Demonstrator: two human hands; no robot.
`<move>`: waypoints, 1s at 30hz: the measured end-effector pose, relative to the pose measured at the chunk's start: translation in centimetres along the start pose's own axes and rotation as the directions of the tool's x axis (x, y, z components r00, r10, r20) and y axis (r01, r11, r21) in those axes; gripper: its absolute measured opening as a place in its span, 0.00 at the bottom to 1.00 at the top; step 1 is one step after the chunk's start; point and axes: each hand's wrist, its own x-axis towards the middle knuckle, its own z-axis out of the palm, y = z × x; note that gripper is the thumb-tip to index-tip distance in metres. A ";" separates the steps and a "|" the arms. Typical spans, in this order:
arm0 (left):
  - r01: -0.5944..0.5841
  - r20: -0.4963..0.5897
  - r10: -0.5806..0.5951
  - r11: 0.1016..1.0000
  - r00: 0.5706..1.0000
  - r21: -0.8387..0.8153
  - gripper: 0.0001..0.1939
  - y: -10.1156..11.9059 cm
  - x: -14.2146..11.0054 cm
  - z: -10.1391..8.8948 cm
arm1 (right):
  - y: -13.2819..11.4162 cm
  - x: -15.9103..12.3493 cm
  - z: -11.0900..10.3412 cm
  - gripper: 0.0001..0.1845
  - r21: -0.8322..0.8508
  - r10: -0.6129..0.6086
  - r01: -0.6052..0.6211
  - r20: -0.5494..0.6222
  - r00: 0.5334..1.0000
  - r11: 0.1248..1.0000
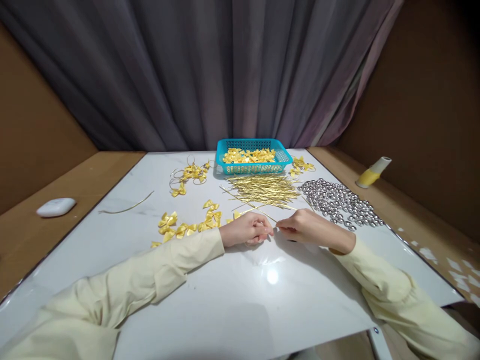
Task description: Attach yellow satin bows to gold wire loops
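Note:
My left hand (pixel 247 230) is closed, fingertips pressed together over the middle of the white table. Just right of it, nearly touching, my right hand (pixel 304 230) makes a pinch. What either pinch holds is too small to make out. One gold tie strand (pixel 267 215) runs from the pile towards my right fingertips. Beyond the hands lies a heap of gold tie strands (pixel 264 190). Yellow ribbon bows (pixel 185 230) are scattered beside my left wrist, some partly hidden by the sleeve. Many round silver bells or beads (pixel 339 200) spread out beyond my right hand.
A turquoise basket (pixel 247 169) of yellow bows stands at the back. Bows with looped ties (pixel 193 172) lie to its left, more bows (pixel 302 165) to its right. A single strand (pixel 127 206) and a white mouse-shaped object (pixel 56 207) are left; a yellow-wrapped tube (pixel 373 172) stands right.

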 end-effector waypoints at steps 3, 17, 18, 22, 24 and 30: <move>-0.002 -0.028 0.000 0.999 1.000 -0.040 0.11 -0.1 0.0 -0.1 | 0.6 -0.7 -1.8 0.13 0.138 0.011 -0.013 0.017 1.000 0.990; 0.015 0.055 -0.009 0.994 0.998 -0.106 0.12 0.1 0.2 -0.8 | 1.3 -7.3 1.1 0.11 -0.249 0.122 -0.162 -0.169 0.978 0.955; 0.021 0.052 -0.016 0.994 0.999 -0.105 0.12 0.1 0.2 -0.8 | 1.0 -6.9 1.5 0.11 -0.316 0.107 -0.153 -0.160 0.981 0.936; 0.067 0.029 -0.064 0.990 0.998 -0.121 0.13 0.4 0.3 -0.7 | 0.7 -5.6 1.6 0.11 -0.476 0.057 -0.110 -0.124 0.991 0.873; 0.082 0.022 -0.080 0.989 0.997 -0.126 0.13 0.4 0.3 -0.7 | 0.6 -5.8 1.0 0.11 -0.437 0.102 -0.152 -0.135 0.986 0.886; 0.071 -0.009 -0.072 0.993 0.997 -0.094 0.12 0.6 0.3 -0.6 | -2.2 -9.3 -0.9 0.12 0.514 0.562 -0.375 -0.274 0.781 0.772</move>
